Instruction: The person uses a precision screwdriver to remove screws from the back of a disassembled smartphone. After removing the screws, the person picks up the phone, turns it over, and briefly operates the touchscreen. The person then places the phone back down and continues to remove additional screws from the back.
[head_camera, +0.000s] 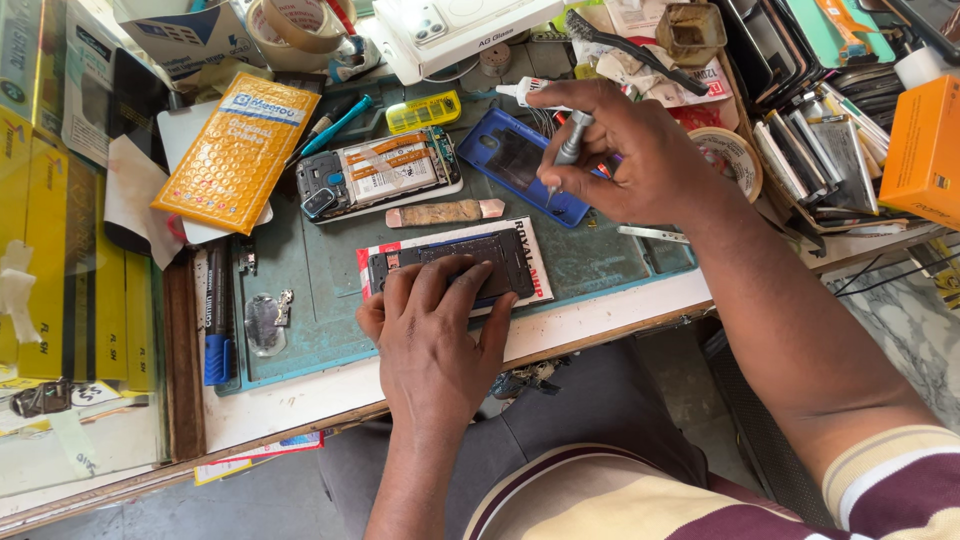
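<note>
Black phone frame under my left hand, screwdriver in my right.

The phone frame (455, 262) lies lengthwise along the surface's near edge; my left hand (435, 335) presses flat on it, while my right hand (625, 160) grips a screwdriver (568, 150) over the blue cover (520, 165) farther back.

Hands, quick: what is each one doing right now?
Left hand: open, fingers spread flat on the black rectangular phone frame, pressing it down.
Right hand: closed around a slim silver screwdriver, tip over the blue phone back cover.

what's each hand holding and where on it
The right hand grips a grey screwdriver by its upper shaft. The left hand presses flat on a dark phone frame, not gripping it.
</note>
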